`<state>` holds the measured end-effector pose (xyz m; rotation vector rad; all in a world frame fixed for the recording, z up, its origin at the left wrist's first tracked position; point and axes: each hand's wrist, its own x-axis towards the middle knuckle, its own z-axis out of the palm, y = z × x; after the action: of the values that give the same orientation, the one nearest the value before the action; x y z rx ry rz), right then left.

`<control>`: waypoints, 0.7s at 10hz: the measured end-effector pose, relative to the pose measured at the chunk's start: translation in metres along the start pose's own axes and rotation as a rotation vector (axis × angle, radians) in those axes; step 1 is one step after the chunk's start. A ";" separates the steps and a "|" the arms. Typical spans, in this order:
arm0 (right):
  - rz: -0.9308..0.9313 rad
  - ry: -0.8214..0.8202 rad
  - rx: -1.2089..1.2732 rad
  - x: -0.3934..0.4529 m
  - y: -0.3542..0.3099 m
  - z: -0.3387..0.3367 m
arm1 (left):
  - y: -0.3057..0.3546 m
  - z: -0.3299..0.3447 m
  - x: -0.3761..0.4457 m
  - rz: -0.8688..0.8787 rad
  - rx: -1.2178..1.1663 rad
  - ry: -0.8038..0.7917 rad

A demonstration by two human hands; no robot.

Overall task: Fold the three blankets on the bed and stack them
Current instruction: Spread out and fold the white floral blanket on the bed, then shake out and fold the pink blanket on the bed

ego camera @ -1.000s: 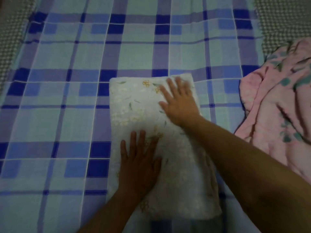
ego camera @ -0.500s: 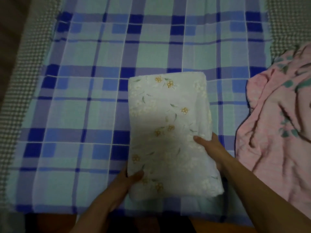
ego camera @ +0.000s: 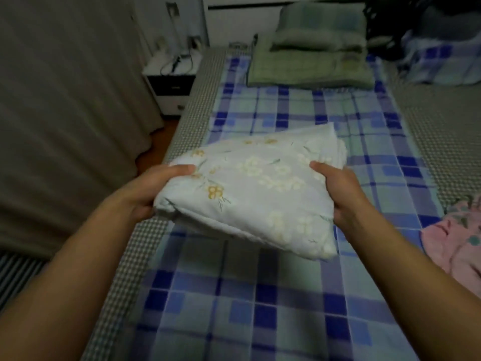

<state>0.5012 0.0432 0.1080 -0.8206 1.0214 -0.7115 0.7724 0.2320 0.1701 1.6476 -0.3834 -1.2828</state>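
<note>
1. While both hands grip it, the folded white floral blanket (ego camera: pixel 260 188) is held up in the air above the blue plaid sheet (ego camera: pixel 260 308), over the bed's left half.
2. Its left side is pinched by the left hand (ego camera: pixel 153 188), thumb on top and fingers hidden beneath.
3. Its right side is gripped by the right hand (ego camera: pixel 341 191) in the same way, thumb lying on the flowered top.
4. A pink blanket (ego camera: pixel 458 235) lies crumpled at the bed's right edge, apart from the held one.
5. A green folded blanket (ego camera: pixel 312 66) sits at the bed's far end with a green pillow (ego camera: pixel 320 27) on it.
6. A white nightstand (ego camera: pixel 171 82) stands beside the bed's far left corner.
</note>
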 end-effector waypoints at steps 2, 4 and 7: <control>0.032 -0.007 0.117 0.026 0.035 0.122 | 0.063 -0.123 0.039 0.073 0.294 0.200; 0.412 0.111 -0.566 0.044 0.198 0.096 | -0.098 -0.177 0.058 -0.137 1.159 0.401; 0.657 0.204 -1.016 -0.054 0.188 -0.018 | -0.259 -0.036 0.008 -0.415 1.175 -0.160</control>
<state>0.4890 0.1794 -0.0334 -1.1756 1.7574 0.3606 0.7289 0.3669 -0.0500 2.6971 -1.0767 -1.6218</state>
